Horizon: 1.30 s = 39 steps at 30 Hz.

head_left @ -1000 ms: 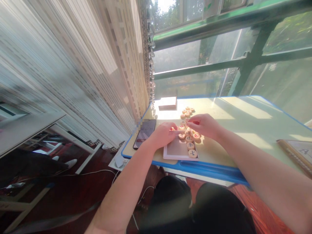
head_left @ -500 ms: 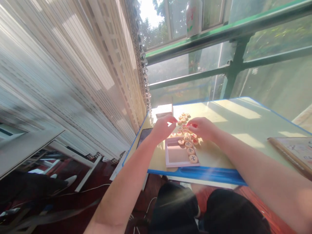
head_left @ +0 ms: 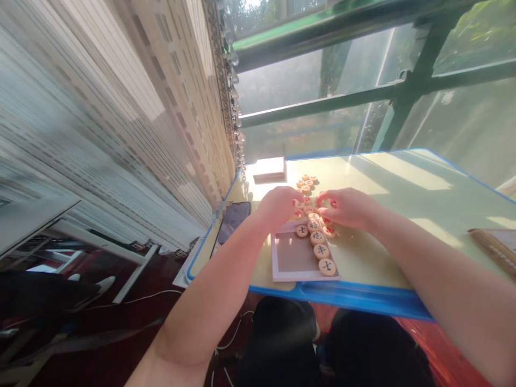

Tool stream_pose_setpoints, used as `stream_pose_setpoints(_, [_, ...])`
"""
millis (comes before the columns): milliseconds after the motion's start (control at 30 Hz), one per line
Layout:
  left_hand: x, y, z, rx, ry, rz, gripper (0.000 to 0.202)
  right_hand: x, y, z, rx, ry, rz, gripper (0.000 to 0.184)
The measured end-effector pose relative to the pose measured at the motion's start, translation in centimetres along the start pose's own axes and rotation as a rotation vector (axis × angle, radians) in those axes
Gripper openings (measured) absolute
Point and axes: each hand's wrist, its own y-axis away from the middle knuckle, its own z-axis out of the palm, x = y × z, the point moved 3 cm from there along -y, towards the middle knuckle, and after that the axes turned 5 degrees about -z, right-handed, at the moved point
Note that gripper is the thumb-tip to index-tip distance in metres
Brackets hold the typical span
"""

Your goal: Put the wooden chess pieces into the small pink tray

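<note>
A: What are the hands doing on this sunlit bench (head_left: 391,177)?

B: Both are bent over a cluster of round wooden game pieces (head_left: 308,210) at the far side of a shallow tray (head_left: 276,263). The left hand (head_left: 280,207) curls down on the left of the cluster, its fingertips among the pieces — whether it grips one, I cannot tell.

A: And the right hand?

B: The right hand (head_left: 346,207) reaches in from the right, thumb and forefinger parted at the cluster's edge. A piece may sit between the tips; that, too, I cannot tell.

A: What does the tray hold?

B: A column of dark-lettered discs (head_left: 321,251) runs along its right side from near to far, with a single dark-lettered disc (head_left: 301,230) just left of the column's far part. The tray's left part shows its bare floor. Red-lettered discs (head_left: 329,231) lie just beyond its right wall.

A: And the surroundings?

B: Farther off lies another small group of discs (head_left: 307,183). A pale box (head_left: 269,169) stands at the far left, a phone (head_left: 234,221) lies by the left edge — and a curtain (head_left: 121,107) hangs at left, with a green-framed window (head_left: 342,80) beyond.
</note>
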Motion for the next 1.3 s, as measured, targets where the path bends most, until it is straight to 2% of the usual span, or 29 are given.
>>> stream_pose_setpoints(100, [-0.6,-0.3,0.3,-0.005,-0.038,-0.062,0.034,0.2,0.0,0.1,-0.001,-0.028,0.013,0.028])
stream_pose_setpoints(267, [-0.5,-0.4,0.8,-0.062,-0.061,-0.031,0.03,0.3,0.0,0.0,0.017,-0.07,0.041,0.027])
stream_pose_setpoints(467, [-0.3,-0.3,0.2,-0.135,-0.062,-0.026,0.028,0.0,0.0,0.3,0.036,-0.099,0.012,0.026])
stream_pose_setpoints(667, [-0.5,-0.1,-0.2,-0.106,-0.11,-0.067,0.024,-0.3,0.1,0.1,0.056,-0.052,0.038,0.025])
stream_pose_setpoints(867, [-0.3,-0.1,-0.3,-0.091,-0.113,-0.087,0.02,-1.0,0.0,-0.1,0.006,-0.198,-0.077,0.02])
stream_pose_setpoints(967, [-0.2,-0.2,-0.4,-0.1,-0.132,-0.092,0.018,-1.0,-0.1,0.0,-0.007,-0.179,-0.065,0.018])
stream_pose_setpoints(1167, [-0.5,-0.2,-0.4,-0.116,-0.157,-0.081,0.019,-0.6,0.0,-0.3,0.068,-0.061,-0.024,0.021])
stream_pose_setpoints(1300, [-0.6,-0.2,-0.3,-0.105,-0.131,-0.072,0.018,-0.8,0.0,-0.3,0.045,-0.124,-0.051,0.019])
